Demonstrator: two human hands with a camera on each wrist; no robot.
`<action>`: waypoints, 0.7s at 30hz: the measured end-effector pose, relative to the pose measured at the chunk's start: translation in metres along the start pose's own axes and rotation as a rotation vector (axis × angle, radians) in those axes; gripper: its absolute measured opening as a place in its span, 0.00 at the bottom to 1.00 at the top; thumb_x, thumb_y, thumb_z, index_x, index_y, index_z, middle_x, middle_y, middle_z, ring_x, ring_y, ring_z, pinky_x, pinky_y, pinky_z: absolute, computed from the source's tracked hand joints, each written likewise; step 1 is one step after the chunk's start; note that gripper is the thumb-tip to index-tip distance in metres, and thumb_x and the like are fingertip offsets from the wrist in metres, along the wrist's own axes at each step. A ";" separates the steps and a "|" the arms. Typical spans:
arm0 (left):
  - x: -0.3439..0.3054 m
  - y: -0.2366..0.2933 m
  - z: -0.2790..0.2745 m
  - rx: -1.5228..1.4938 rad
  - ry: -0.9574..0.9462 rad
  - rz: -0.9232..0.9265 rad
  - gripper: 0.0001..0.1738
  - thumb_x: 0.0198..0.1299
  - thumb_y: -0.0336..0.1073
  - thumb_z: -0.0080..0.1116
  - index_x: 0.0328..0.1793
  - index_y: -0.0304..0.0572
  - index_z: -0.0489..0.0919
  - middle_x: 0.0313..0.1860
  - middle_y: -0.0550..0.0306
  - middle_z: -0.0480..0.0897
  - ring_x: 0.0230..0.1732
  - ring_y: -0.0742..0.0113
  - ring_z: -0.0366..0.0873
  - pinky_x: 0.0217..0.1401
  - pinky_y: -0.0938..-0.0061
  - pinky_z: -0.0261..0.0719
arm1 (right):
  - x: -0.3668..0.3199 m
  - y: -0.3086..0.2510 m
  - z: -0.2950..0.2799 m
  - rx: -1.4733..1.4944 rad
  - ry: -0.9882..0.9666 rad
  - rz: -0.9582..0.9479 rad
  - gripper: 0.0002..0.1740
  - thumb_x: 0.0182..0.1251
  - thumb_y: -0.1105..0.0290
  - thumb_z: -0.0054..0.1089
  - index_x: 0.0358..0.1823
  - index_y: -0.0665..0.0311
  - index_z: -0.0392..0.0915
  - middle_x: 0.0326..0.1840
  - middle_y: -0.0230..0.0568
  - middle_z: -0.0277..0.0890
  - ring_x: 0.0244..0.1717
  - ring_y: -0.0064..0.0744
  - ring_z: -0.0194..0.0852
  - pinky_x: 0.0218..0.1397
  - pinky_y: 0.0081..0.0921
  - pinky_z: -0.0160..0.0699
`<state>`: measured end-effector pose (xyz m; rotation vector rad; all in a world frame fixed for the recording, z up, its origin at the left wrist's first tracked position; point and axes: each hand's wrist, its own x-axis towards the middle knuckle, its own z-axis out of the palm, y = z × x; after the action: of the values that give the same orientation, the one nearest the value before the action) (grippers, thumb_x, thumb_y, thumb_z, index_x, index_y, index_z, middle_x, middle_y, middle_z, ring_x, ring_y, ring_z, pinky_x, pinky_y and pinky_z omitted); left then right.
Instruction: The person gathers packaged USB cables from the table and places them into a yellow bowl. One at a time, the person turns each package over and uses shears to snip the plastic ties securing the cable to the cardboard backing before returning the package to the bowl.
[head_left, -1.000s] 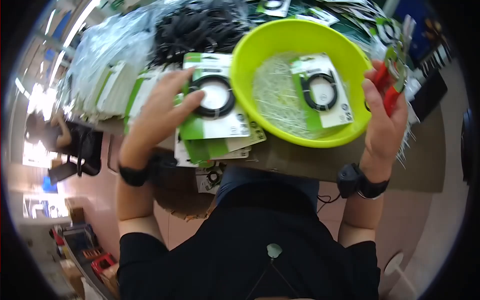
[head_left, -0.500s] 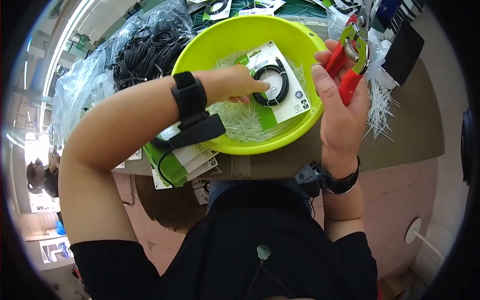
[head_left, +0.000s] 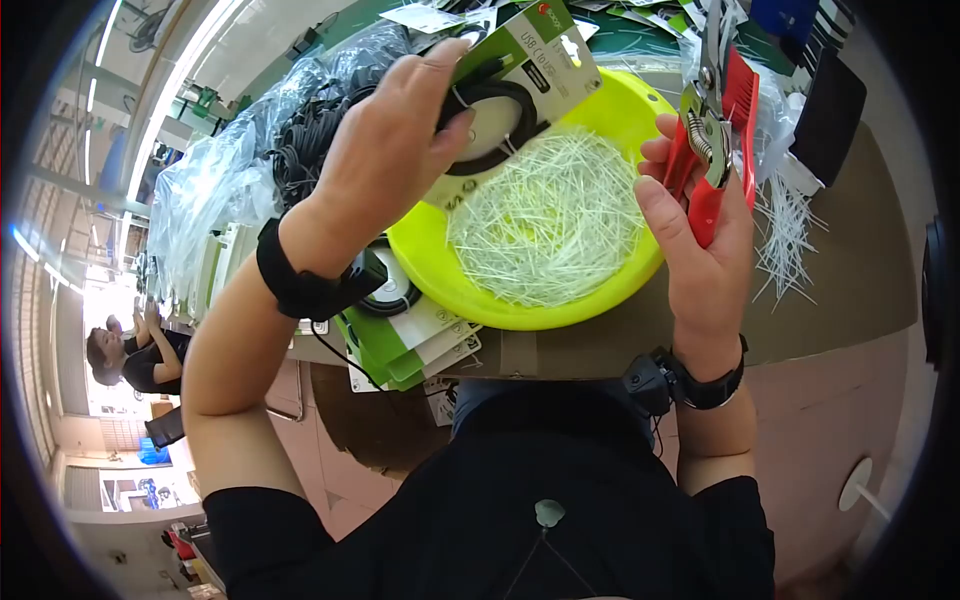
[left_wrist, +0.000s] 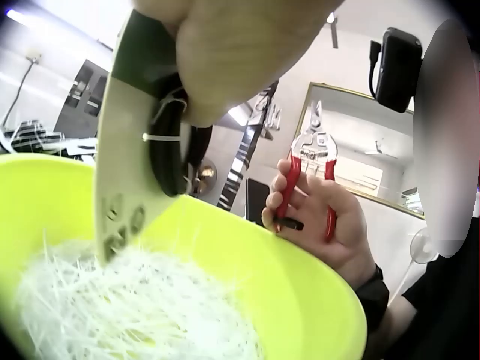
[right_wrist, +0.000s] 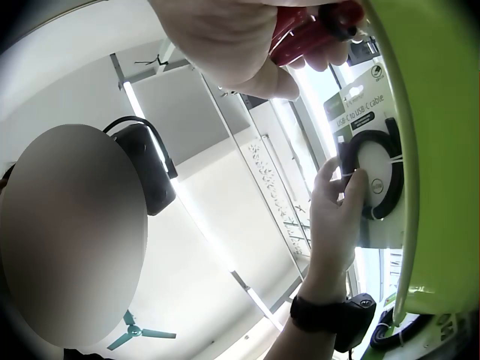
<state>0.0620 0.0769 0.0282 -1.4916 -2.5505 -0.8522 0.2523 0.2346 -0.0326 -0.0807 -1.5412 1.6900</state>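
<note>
In the head view my left hand [head_left: 385, 150] pinches a green-and-white cable card [head_left: 550, 75] with a coiled black cable [head_left: 505, 105], tilted above the left part of a yellow-green basin [head_left: 430, 270]. Thin clear plastic strips [head_left: 550, 220] cover the basin's bottom. Right of the basin, my right hand [head_left: 705, 260] holds red-handled cutters [head_left: 708, 200], blades pointing away from me. The left wrist view shows the card [left_wrist: 124, 150] over the strips [left_wrist: 135, 307] and the cutters [left_wrist: 315, 150] upright in my right hand [left_wrist: 330, 217].
More cards [head_left: 400, 345] lie in a stack at the table's near edge, left of the basin. Behind are black cables [head_left: 305, 150] and clear plastic bags [head_left: 220, 180]. Loose strips [head_left: 785, 240] and a dark flat object [head_left: 828, 120] are at the right. A person [head_left: 140, 355] sits far left.
My left hand has lifted the card out of the basin, up and to the left, uncovering the strips. The cutters remain in my right hand.
</note>
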 end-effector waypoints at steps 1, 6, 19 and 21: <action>-0.003 0.000 -0.004 -0.114 0.012 -0.049 0.25 0.61 0.38 0.56 0.58 0.28 0.66 0.43 0.49 0.77 0.38 0.62 0.77 0.41 0.71 0.77 | 0.000 -0.001 0.000 -0.004 -0.004 0.014 0.24 0.61 0.74 0.61 0.58 0.68 0.67 0.46 0.36 0.70 0.47 0.23 0.67 0.52 0.20 0.68; -0.024 -0.012 -0.024 -0.562 0.080 -0.237 0.27 0.63 0.41 0.54 0.59 0.25 0.64 0.46 0.50 0.76 0.42 0.65 0.76 0.42 0.75 0.77 | -0.002 -0.011 0.002 -0.187 -0.051 -0.070 0.26 0.57 0.74 0.63 0.57 0.68 0.68 0.46 0.41 0.73 0.50 0.29 0.70 0.54 0.23 0.69; -0.092 0.017 -0.013 -2.085 -0.275 -0.432 0.48 0.62 0.64 0.44 0.71 0.25 0.52 0.52 0.43 0.73 0.44 0.60 0.76 0.43 0.72 0.81 | -0.012 -0.043 0.006 -0.938 -0.347 -0.389 0.29 0.44 0.77 0.63 0.54 0.63 0.72 0.48 0.46 0.73 0.49 0.49 0.71 0.54 0.38 0.70; -0.095 0.019 -0.013 -2.074 -0.262 -0.498 0.49 0.62 0.64 0.44 0.71 0.25 0.52 0.55 0.39 0.72 0.47 0.55 0.77 0.47 0.67 0.82 | -0.012 -0.041 0.008 -0.959 -0.354 -0.368 0.29 0.44 0.77 0.63 0.54 0.63 0.73 0.48 0.46 0.73 0.49 0.49 0.71 0.54 0.38 0.70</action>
<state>0.1248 0.0027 0.0160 -0.6102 -1.3347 -4.0258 0.2772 0.2170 -0.0014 0.0120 -2.3447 0.5917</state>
